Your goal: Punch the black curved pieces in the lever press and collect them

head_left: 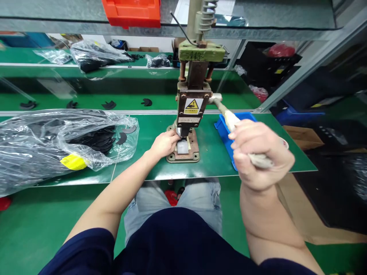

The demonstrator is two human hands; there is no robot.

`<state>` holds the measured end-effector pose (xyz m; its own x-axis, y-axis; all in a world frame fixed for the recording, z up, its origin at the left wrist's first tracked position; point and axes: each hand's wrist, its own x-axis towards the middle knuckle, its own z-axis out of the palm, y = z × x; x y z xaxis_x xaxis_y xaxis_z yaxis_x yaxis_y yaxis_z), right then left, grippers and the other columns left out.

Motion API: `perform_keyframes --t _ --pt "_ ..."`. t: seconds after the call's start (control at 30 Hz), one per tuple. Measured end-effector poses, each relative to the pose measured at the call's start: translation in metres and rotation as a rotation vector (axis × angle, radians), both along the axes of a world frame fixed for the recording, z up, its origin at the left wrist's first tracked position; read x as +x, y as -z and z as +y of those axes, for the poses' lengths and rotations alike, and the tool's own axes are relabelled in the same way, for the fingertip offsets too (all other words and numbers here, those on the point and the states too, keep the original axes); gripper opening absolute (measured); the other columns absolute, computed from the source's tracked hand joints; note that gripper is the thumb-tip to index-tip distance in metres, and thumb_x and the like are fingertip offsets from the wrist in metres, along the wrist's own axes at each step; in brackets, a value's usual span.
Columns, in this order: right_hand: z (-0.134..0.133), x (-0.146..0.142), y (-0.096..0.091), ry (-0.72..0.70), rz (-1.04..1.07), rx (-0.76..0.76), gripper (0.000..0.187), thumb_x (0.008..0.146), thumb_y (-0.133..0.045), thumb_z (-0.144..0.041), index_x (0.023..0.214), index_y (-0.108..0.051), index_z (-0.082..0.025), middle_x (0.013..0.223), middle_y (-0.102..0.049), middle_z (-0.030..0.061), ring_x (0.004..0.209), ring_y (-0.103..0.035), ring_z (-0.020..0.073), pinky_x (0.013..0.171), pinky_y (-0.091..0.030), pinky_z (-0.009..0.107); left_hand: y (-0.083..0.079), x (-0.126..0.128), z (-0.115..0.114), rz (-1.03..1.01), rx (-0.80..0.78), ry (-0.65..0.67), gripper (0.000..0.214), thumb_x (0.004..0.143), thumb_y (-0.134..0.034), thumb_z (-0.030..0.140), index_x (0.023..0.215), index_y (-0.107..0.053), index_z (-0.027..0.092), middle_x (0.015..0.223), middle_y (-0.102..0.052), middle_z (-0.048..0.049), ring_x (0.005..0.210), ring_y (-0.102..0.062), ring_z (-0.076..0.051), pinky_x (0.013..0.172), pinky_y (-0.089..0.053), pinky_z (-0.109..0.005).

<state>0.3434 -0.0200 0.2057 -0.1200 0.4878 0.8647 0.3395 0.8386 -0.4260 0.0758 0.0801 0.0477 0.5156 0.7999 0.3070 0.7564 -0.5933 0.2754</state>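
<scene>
A hand-operated press [189, 110] stands on the green bench, a yellow warning label on its front. My right hand [260, 152] is wrapped around the press's lever [229, 118], which is bound in pale wrapping. At the base of the press, my left hand [165, 143] has its fingers closed beside the ram. What those fingertips hold, if anything, is hidden by the hand and the ram. Just in front of them a whitish block [182, 147] lies on the press base [192, 147].
To the left lies a clear plastic bag [65, 145] with many black curved pieces [99, 139]. Behind the lever sits a blue bin [226, 141]. Several black pieces [109, 105] rest along the back ledge. An orange bin [132, 13] is on the shelf overhead.
</scene>
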Motion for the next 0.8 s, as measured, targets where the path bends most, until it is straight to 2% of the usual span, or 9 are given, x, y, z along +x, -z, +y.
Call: perform_keyframes --t 0.13,0.2,0.27,0.37,0.47,0.57,0.63,0.7,0.8 --pt "-0.007 0.005 0.049 0.033 -0.069 0.081 0.016 0.082 -0.071 -0.029 0.071 -0.059 -0.029 0.071 -0.066 -0.0058 0.08 -0.072 0.0187 0.1 -0.064 0.054 0.0 0.002 -0.003 -0.033 -0.009 0.017 0.033 0.105 -0.051 0.021 0.122 -0.079 0.025 0.121 -0.073 -0.0115 0.112 -0.069 -0.026 0.096 -0.057 -0.041" --pt "-0.005 0.004 0.066 0.059 -0.043 0.137 0.016 0.078 -0.071 -0.024 0.071 -0.059 -0.029 0.071 -0.067 -0.0066 0.079 -0.072 0.0185 0.101 -0.063 0.054 -0.003 -0.003 -0.004 -0.035 -0.033 0.021 0.033 0.106 -0.05 0.024 0.125 -0.078 0.025 0.124 -0.073 -0.0117 0.117 -0.068 -0.026 0.099 -0.056 -0.041" --pt "-0.001 0.004 0.075 0.076 -0.007 0.166 0.017 0.076 -0.072 -0.023 0.069 -0.059 -0.03 0.07 -0.067 -0.0068 0.076 -0.072 0.0189 0.099 -0.064 0.054 -0.005 -0.018 -0.002 -0.021 -0.051 -0.038 0.033 0.107 -0.051 0.028 0.129 -0.076 0.025 0.128 -0.073 -0.0117 0.12 -0.068 -0.026 0.101 -0.055 -0.041" --pt "0.004 0.009 0.077 0.055 -0.031 0.17 0.017 0.075 -0.076 -0.026 0.071 -0.061 -0.032 0.07 -0.068 -0.0071 0.074 -0.072 0.0199 0.096 -0.066 0.055 -0.007 -0.067 0.007 0.033 -0.061 -0.277 0.033 0.105 -0.055 0.031 0.131 -0.074 0.022 0.13 -0.073 -0.0135 0.122 -0.066 -0.029 0.105 -0.052 -0.043" --pt "0.007 0.016 0.075 0.048 -0.058 0.131 0.021 0.074 -0.082 -0.034 0.091 -0.071 -0.037 0.086 -0.073 -0.0045 0.076 -0.073 0.0202 0.094 -0.068 0.055 -0.006 -0.131 0.022 0.129 -0.112 -0.556 0.035 0.102 -0.058 0.035 0.127 -0.076 0.018 0.13 -0.073 -0.0183 0.123 -0.064 -0.035 0.107 -0.05 -0.048" --pt "0.007 0.018 0.075 0.094 -0.06 0.129 0.026 0.076 -0.082 -0.035 0.101 -0.076 -0.039 0.101 -0.072 0.0001 0.075 -0.071 0.0192 0.092 -0.069 0.053 -0.004 -0.182 0.039 0.217 -0.234 -0.7 0.044 0.097 -0.064 0.043 0.13 -0.074 0.015 0.139 -0.069 -0.0234 0.133 -0.058 -0.042 0.11 -0.046 -0.055" --pt "0.006 0.016 0.077 0.116 -0.068 0.143 0.022 0.076 -0.081 -0.031 0.097 -0.078 -0.037 0.098 -0.071 0.0014 0.075 -0.07 0.0199 0.092 -0.069 0.053 -0.002 -0.2 0.048 0.239 -0.317 -0.727 0.051 0.092 -0.07 0.048 0.13 -0.073 0.014 0.147 -0.064 -0.0255 0.14 -0.052 -0.045 0.113 -0.043 -0.06" --pt "0.006 0.014 0.079 0.128 -0.058 0.15 0.023 0.074 -0.08 -0.027 0.094 -0.077 -0.037 0.096 -0.071 0.0017 0.075 -0.069 0.0208 0.093 -0.068 0.055 -0.001 -0.207 0.054 0.245 -0.367 -0.74 0.05 0.088 -0.075 0.051 0.122 -0.075 0.015 0.148 -0.063 -0.026 0.141 -0.05 -0.046 0.114 -0.042 -0.06" --pt "0.005 0.011 0.081 0.146 -0.039 0.154 0.026 0.072 -0.08 -0.025 0.095 -0.076 -0.038 0.095 -0.07 0.0014 0.074 -0.069 0.0216 0.093 -0.068 0.058 -0.006 -0.207 0.057 0.24 -0.421 -0.756 0.042 0.081 -0.081 0.049 0.109 -0.075 0.017 0.129 -0.073 -0.0227 0.126 -0.063 -0.041 0.105 -0.048 -0.051"
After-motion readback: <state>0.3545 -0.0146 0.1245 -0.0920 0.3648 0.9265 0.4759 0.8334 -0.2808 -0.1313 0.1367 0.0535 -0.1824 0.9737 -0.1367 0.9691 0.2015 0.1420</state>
